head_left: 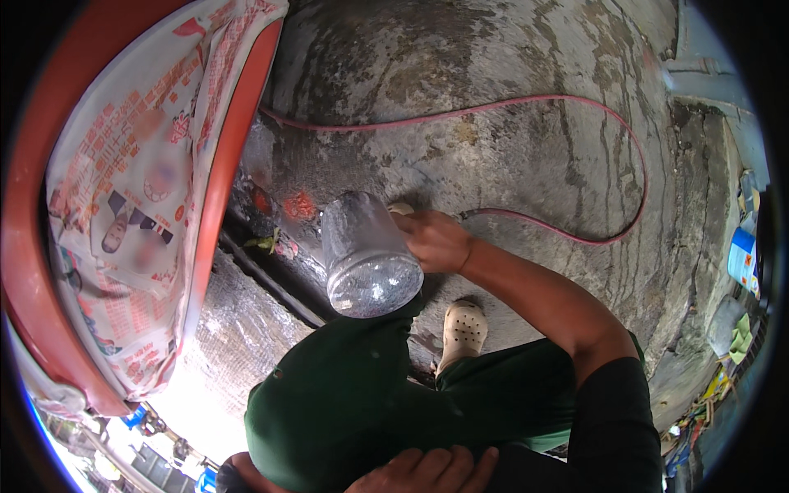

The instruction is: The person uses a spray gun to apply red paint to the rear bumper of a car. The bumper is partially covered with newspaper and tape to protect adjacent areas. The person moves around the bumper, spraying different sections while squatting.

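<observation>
floor [493,57]: stained concrete, broad within looping red hose [567,98]
edge: dark slot [271,283] left of cylindrical container [370,255]
container: tilted, near green trousers [337,386]
right hand [437,241]: fingers closed on container's side
left hand [427,474]: fingers bent; holding anything, cannot tell

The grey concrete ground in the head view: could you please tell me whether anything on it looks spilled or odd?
Yes: a bright orange-red patch lies on the grey concrete ground, left of the silver metal vessel. Its colour stands out sharply; I cannot tell whether it is spill or stain.
</observation>
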Available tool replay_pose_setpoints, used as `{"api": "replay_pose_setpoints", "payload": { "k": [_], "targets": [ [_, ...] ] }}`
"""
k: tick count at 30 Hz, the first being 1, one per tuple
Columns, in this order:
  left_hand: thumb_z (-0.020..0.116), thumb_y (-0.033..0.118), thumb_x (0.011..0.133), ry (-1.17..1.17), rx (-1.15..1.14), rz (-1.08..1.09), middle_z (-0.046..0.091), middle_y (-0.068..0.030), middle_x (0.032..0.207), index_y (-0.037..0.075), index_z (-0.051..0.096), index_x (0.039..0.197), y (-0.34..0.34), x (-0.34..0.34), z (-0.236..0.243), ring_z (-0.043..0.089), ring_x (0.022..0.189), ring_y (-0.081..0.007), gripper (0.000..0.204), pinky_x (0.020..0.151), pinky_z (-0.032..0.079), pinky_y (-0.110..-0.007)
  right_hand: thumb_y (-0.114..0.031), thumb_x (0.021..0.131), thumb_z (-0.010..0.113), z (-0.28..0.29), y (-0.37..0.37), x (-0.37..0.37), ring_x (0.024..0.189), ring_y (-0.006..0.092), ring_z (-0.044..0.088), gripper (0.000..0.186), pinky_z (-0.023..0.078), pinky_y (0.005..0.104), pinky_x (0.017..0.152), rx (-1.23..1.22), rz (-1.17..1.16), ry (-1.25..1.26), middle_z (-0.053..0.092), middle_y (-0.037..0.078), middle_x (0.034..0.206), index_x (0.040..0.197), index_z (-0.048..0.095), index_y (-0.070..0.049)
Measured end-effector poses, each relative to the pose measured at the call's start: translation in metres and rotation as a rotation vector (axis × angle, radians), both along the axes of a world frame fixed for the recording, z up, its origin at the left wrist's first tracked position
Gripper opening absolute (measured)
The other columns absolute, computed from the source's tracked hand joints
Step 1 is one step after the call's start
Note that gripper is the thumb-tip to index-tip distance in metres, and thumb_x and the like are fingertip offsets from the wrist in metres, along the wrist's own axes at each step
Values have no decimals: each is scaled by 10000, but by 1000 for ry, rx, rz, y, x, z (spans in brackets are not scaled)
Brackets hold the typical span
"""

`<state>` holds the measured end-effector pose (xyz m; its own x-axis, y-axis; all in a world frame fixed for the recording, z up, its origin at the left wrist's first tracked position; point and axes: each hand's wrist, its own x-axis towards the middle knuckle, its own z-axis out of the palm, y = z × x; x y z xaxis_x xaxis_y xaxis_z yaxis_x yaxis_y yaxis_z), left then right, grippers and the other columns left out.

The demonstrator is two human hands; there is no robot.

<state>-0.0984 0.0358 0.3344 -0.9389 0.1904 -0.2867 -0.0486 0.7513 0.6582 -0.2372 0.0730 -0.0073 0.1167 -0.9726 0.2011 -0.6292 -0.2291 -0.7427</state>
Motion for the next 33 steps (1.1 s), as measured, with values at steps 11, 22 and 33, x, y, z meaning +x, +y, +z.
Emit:
{"api": "replay_pose_setpoints", "payload": {
  "k": [11,22,33],
  "targets": [
    [620,197,813,6,14,-64,644,-45,1019,95,666,1274,-9,-6,-6,578,791,-137,474,618,465,-255,-249,793,765,-22,-24,-30,746,335,708,365,571,439,660,-147,-474,-141,718,164,998,1098,711,-57],
    [613,192,801,-75,54,-129,653,-69,1065,75,656,1321,-14,-18,-10,594,805,-150,534,634,488,-271,-616,906,704,22,-61,-43,1037,359,731,675,549,427,945,262,-546,-758,754,174,1156,1287,689,-58],
    [621,181,814,-145,54,-182,656,-74,1096,77,647,1348,-20,-23,-12,606,829,-164,545,667,517,-284,-683,895,673,11,-58,-38,1086,359,716,764,527,422,987,358,-488,-831,731,215,1196,1335,666,-58]
  ]
}}
